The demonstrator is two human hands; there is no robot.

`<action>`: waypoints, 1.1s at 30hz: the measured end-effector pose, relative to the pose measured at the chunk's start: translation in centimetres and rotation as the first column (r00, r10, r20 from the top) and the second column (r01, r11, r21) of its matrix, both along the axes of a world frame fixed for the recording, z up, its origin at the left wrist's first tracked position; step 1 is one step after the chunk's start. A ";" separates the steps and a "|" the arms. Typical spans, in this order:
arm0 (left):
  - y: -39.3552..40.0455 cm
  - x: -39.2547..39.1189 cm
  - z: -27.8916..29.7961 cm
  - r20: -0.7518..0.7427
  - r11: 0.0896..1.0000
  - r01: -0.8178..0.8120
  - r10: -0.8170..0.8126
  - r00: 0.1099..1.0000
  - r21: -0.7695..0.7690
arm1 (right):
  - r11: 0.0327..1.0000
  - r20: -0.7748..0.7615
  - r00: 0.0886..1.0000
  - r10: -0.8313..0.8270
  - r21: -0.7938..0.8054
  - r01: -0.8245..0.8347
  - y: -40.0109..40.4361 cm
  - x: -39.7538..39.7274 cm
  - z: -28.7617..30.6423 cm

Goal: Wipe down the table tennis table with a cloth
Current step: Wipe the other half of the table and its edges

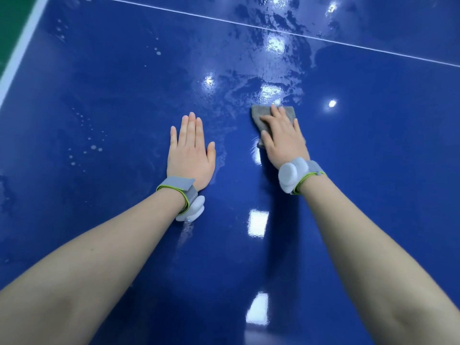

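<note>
The blue table tennis table (99,83) fills the view, glossy and wet in streaks ahead of my hands. A small grey cloth (261,115) lies flat on it right of centre. My right hand (281,138) presses down on the cloth with straight, spread fingers, covering most of it. My left hand (190,148) rests flat on the bare table to the left of the cloth, fingers straight and together, holding nothing. Both wrists wear grey bands with white sensors.
A thin white centre line (249,23) crosses the table at the back. The table's white edge stripe (22,46) runs along the far left, with green floor (12,21) beyond it. Water droplets (92,145) dot the surface left of my left hand.
</note>
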State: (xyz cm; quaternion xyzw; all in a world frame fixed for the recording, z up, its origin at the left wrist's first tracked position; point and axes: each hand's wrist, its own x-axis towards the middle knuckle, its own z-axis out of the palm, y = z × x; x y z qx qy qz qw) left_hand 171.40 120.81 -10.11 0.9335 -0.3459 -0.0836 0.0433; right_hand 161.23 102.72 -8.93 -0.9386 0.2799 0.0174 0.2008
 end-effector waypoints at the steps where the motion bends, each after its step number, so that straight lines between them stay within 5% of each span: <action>1: -0.3 0.3 -0.1 0.000 1.000 -0.001 0.001 1.000 -0.002 | 0.996 0.011 0.996 -0.086 -0.017 0.087 -1.1 0.0 -0.1; 6: -2.2 1.4 -0.1 0.005 1.000 0.003 -0.003 1.000 -0.026 | 0.954 -0.025 0.958 -0.286 -0.102 0.283 -2.4 1.2 -0.4; 15: -4.4 2.4 -0.4 0.020 0.999 -0.018 0.019 1.000 -0.036 | 0.992 -0.025 0.998 0.058 -0.107 -0.060 -3.1 2.7 -0.7; 22: -4.9 3.0 -0.5 0.022 1.000 -0.008 0.008 1.000 -0.029 | 0.975 -0.103 0.971 -0.216 -0.082 0.209 -6.5 3.9 -0.4; 29: -6.7 3.9 -0.6 0.023 0.998 -0.038 0.038 0.999 -0.042 | 0.994 -0.082 0.991 0.109 -0.020 -0.111 -5.0 5.4 -0.4; 33: -6.9 4.0 -0.8 0.023 0.997 -0.044 0.046 0.999 -0.060 | 0.994 -0.093 0.991 -0.097 -0.059 0.092 -9.1 5.1 -0.1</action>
